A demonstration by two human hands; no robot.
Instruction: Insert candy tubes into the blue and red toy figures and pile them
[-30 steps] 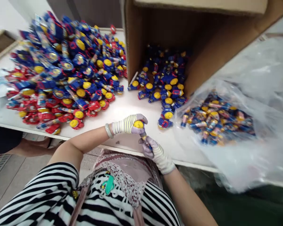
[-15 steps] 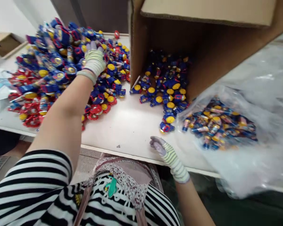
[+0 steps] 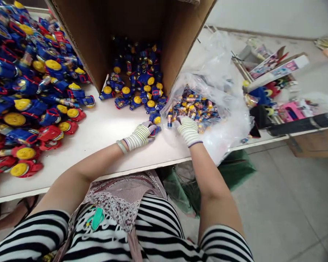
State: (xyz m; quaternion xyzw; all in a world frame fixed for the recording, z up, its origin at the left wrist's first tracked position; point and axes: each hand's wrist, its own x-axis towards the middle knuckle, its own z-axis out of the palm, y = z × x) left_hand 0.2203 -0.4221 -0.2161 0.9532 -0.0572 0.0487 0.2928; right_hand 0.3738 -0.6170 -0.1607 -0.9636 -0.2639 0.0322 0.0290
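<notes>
**Small blue toy [image 3: 154, 131] under your left hand [image 3: 140, 136]**

This toy looks light, stiff and smooth, most likely moulded plastic, so it should lift easily but could skid on the surface. Take it by its chunky body between your fingertips rather than by any thin projection. It lies near the front of the surface [image 3: 104, 134], just in front of the box mouth, with red trim showing past your gloved fingers. Those fingers curl over it, but you can't tell from this view whether they are gripping or only touching.

Your right hand [image 3: 188, 130] is just to the right, its fingers bent at the mouth of a clear plastic bag [image 3: 229, 112], over a heap of wrapped pieces [image 3: 194, 109]. Whether it holds one cannot be told. Both gloves are striped knit, and a pale bangle [image 3: 121, 147] sits on your left wrist.

Farther back, a cardboard box [image 3: 180, 43] lies on its side with more yellow-capped blue toys [image 3: 136, 78] spilling from its mouth. A large pile of blue and red toys [image 3: 30, 94] covers the left of the surface. Printed packaging [image 3: 278, 67] and a black roll [image 3: 303, 123] sit far right.
</notes>
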